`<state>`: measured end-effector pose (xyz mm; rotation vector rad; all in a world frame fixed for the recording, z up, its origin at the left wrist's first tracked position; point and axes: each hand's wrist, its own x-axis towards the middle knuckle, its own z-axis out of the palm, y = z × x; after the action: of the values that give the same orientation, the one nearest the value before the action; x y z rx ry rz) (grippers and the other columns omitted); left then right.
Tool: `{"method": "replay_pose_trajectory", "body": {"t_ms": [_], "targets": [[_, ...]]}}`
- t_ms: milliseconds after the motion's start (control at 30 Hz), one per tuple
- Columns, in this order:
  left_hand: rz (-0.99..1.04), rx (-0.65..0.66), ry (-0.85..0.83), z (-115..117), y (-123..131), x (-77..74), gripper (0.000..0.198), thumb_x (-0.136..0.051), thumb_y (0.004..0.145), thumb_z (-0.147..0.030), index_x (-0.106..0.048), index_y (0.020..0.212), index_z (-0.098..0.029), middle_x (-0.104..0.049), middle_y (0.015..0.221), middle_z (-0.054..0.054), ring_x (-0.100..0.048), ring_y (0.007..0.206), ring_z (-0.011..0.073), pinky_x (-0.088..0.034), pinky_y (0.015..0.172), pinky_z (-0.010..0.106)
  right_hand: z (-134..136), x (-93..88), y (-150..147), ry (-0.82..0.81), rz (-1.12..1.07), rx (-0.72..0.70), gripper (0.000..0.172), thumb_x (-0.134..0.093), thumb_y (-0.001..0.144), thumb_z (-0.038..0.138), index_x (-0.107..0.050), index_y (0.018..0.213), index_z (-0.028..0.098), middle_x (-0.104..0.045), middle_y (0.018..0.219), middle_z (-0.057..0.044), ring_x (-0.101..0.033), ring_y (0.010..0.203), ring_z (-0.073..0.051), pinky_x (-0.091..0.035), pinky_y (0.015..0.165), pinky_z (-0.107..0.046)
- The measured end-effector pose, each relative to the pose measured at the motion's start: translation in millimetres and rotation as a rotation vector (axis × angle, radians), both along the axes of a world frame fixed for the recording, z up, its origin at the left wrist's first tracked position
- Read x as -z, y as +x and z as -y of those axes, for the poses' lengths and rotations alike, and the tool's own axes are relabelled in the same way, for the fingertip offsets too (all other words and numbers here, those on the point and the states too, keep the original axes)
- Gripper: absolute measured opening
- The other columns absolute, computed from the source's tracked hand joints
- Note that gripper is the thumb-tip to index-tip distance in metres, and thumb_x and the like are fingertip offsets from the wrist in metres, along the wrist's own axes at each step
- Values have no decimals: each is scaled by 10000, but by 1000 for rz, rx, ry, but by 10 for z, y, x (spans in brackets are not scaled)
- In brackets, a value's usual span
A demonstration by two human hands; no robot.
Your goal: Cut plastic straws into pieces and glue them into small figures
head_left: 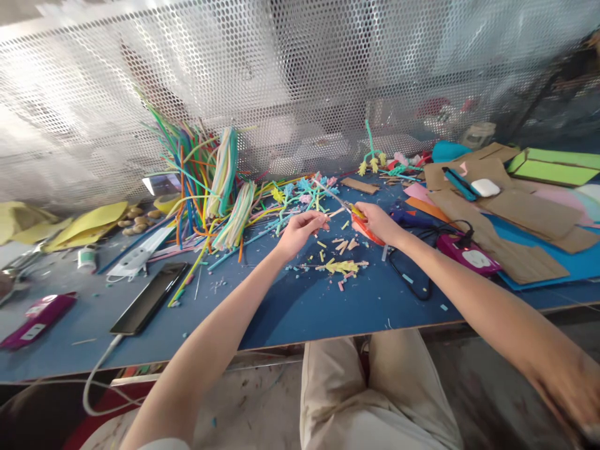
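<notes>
My left hand is closed in a pinch on a thin pale straw piece above the blue table. My right hand grips red-handled scissors, whose blades point up and left toward the straw. Below the hands lie short cut straw bits and a small yellow frayed piece. A heap of long coloured straws lies to the left of my left hand.
A black phone on a white cable and a magenta packet lie at the left. A magenta device with a black cord, cardboard sheets, and green boards sit at the right. A perforated metal screen backs the table.
</notes>
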<state>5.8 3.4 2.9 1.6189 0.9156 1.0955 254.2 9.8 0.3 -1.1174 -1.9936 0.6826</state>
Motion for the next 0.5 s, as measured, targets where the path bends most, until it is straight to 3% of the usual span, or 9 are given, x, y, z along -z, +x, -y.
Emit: {"method": "replay_pose_trajectory", "body": {"t_ms": [267, 400, 500], "targets": [[-473, -34, 290, 19, 92, 139, 264, -661, 911, -444, -806, 953, -228, -776, 911, 54, -657, 752, 180, -481, 719, 300, -51, 11, 19, -64, -240, 213, 327, -703, 704, 445, -469, 728, 217, -519, 637, 39, -442, 568, -122, -320, 564, -270], [-696, -11, 464, 1, 71, 179, 224, -617, 939, -350, -801, 1034, -263, -773, 1009, 57, -672, 837, 203, -480, 798, 326, -57, 23, 46, -2, -142, 284, 271, -683, 749, 427, -527, 731, 206, -611, 681, 0, -546, 629, -157, -363, 596, -271], [-731, -23, 505, -9, 50, 181, 230, -593, 946, -309, -792, 1048, -258, -760, 1029, 65, -670, 886, 211, -488, 836, 336, -57, 13, 74, 70, 46, 328, 234, -678, 773, 414, -579, 758, 203, -689, 753, -45, -635, 714, -204, -398, 640, -281]]}}
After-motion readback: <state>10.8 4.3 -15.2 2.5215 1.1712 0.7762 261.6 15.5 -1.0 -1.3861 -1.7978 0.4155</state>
